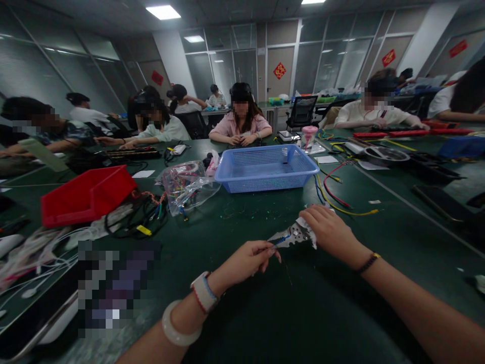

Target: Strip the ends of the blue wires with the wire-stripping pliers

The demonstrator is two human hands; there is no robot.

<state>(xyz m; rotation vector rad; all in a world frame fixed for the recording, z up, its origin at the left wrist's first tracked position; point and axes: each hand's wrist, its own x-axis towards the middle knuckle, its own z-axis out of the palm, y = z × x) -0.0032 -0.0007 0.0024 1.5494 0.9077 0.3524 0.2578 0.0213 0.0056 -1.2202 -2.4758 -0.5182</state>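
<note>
Blue wire (282,239), one short piece, lies at the blades of the pliers (298,234), just above the green table (212,232) and on the near side of the basket (265,183). The step in hand looks to be working that wire in the tool; whether the blades bite on it or only rest against it I cannot tell. Left thumb and forefinger of the left hand (250,259) appear pinched on its near end, while the right hand (328,230) is closed round the handles, mostly hiding them. The next move, I judge, calls for a firm left pinch and an even right squeeze, with the wire kept in line with the blades. Counted outward: one wire piece between the hands, one pair of pliers, two bands on the left wrist, one bracelet (368,263) on the right. Beyond come one blue basket, one red bin (91,197) and one clear bag (182,189) of wires too tangled to count. One pink cup (309,134) stands behind the basket's right end. At least eight other people sit around the room, one in pink (242,124) directly opposite.
</note>
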